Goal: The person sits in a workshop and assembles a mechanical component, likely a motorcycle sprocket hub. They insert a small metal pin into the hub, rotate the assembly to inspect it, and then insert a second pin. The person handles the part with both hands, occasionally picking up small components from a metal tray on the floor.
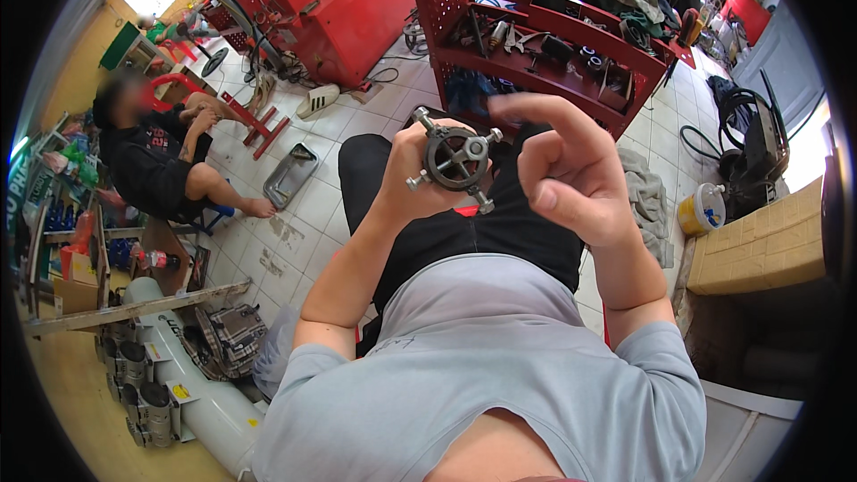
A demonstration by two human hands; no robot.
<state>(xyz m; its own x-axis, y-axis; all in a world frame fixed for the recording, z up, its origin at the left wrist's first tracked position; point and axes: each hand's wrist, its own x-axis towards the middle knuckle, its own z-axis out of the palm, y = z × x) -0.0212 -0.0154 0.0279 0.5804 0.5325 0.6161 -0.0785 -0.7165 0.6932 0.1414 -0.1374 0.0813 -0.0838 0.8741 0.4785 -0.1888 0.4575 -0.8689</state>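
My left hand (406,180) is closed around a dark round metal ring with cross spokes (457,159), held up above my lap. Several silver bolts stick out around its rim, and a round hub sits at its centre. To the right of the ring is my right hand (576,170), raised and apart from it. Its index finger stretches toward the upper left with a blurred tip, while the other fingers curl loosely. The thumb stands apart from the index finger, and I see nothing held there.
Ahead stands a red tool cart (553,45) with wrenches and rags. A person (147,147) sits at the left near a metal tray (291,175). At the right are a yellow-and-white bucket (701,210) and a tan padded block (759,245). A slide sandal (318,100) lies on the tiles.
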